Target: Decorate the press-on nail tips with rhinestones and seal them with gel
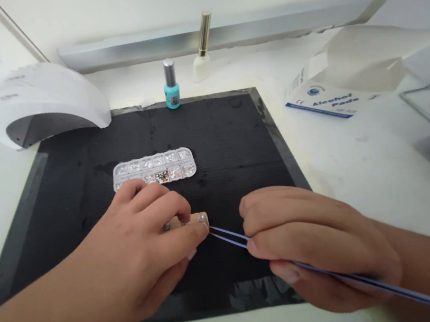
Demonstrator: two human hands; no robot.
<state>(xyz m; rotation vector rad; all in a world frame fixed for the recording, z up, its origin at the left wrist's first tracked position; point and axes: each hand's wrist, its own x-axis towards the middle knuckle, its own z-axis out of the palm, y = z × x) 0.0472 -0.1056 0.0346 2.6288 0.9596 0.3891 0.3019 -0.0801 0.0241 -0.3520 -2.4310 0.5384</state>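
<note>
My left hand (pixel 150 244) is closed around a small tan block (pixel 189 219), its fingers hiding much of it. Shiny silver pieces (pixel 203 218) sit on the block, one at its right end. Blue tweezers (pixel 229 237) are pinched in my right hand (pixel 314 237), with their long handle running out to the lower right. Their tips are at the block's right end, beside my left thumb; whether they grip anything is too small to tell. Just beyond my left fingers lies a clear compartment case (pixel 154 167) of tiny rhinestones, its near-left part covered by the fingers.
A black mat (pixel 228 143) lies under the work. At the back left stands a white nail lamp (pixel 46 99). A turquoise polish bottle (pixel 172 89) and a cream bottle with gold cap (pixel 202 67) stand behind. To the right is an alcohol pads box (pixel 322 100).
</note>
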